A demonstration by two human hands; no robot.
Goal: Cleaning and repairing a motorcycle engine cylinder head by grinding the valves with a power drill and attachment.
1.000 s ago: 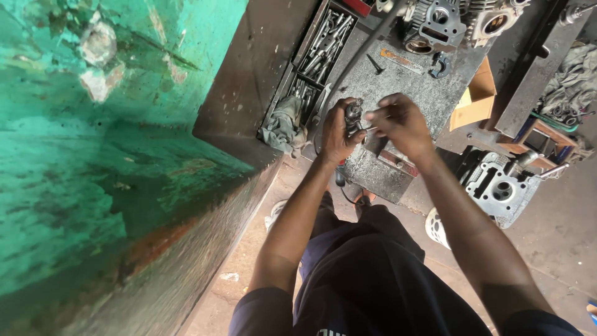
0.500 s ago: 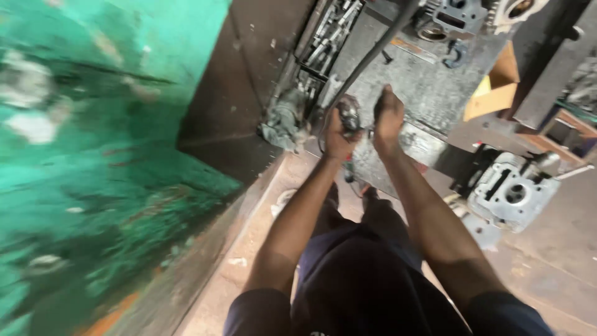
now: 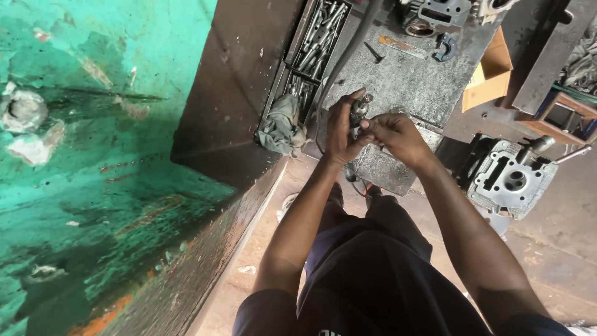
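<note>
- Both hands now sit lower and nearer the middle of the view than half a second ago, since the head camera has swung; they have kept their hold together on the part over the near edge of the grey steel workbench.
- Left hand wraps the small metal part, fingers curled close round its lower end, thumb against its side.
- Right hand comes in from the other side, its fingertips pinched narrowly on the part's middle; what they grip there is too small to tell.
- That part is a short, dark, greasy cylinder. Its long axis runs roughly up the picture, away from the person's body, and its knobbed end points toward the tool tray and the far side of the bench.
- My judgement of the risk: oily metal held only by fingertips may slip, and because it is held at the bench edge it could fall to the floor between the person's feet.
- A twist from the right hand with too loose a left grip could turn the whole part instead of the piece being worked.
- A crumpled rag lies just beside the left hand, and a cylinder head stands well apart to the right.
</note>
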